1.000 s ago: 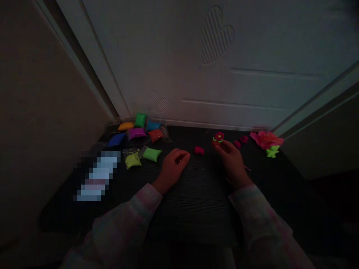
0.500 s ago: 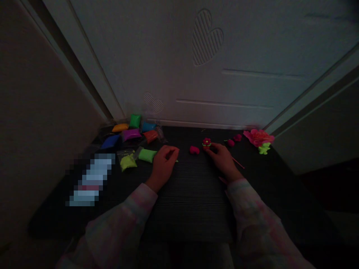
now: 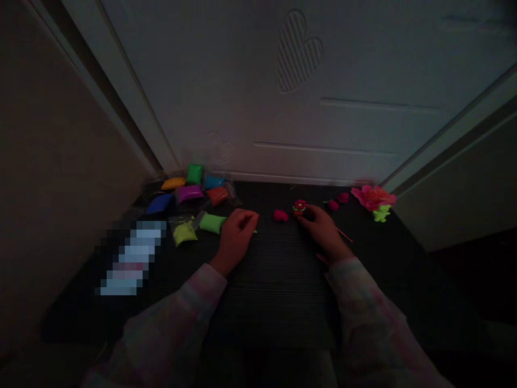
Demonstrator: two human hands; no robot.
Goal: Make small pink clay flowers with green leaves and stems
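Observation:
My right hand (image 3: 321,229) has its thumb and fingers closed around the base of a small clay flower figure (image 3: 299,207), which has red petals, a ring of green and an orange-brown base. It stands upright at the table. Just left of it lies a pinkish-red clay lump (image 3: 280,215), touched by neither hand. My left hand (image 3: 238,231) rests curled on the table with fingertips pinched together; what they may hold is hidden. A sliver of green (image 3: 254,231) shows beside those fingers. Against the back of this hand is a packet of light green clay (image 3: 212,223).
Several bagged clays lie back left, among them purple (image 3: 189,193), blue (image 3: 160,203) and yellow-green (image 3: 184,231). A blurred-out bright panel (image 3: 135,258) is nearer. Back right are red clay pieces (image 3: 332,205), a pink flower (image 3: 371,198) and a thin pink stick (image 3: 344,234). A white panel (image 3: 242,97) rises behind.

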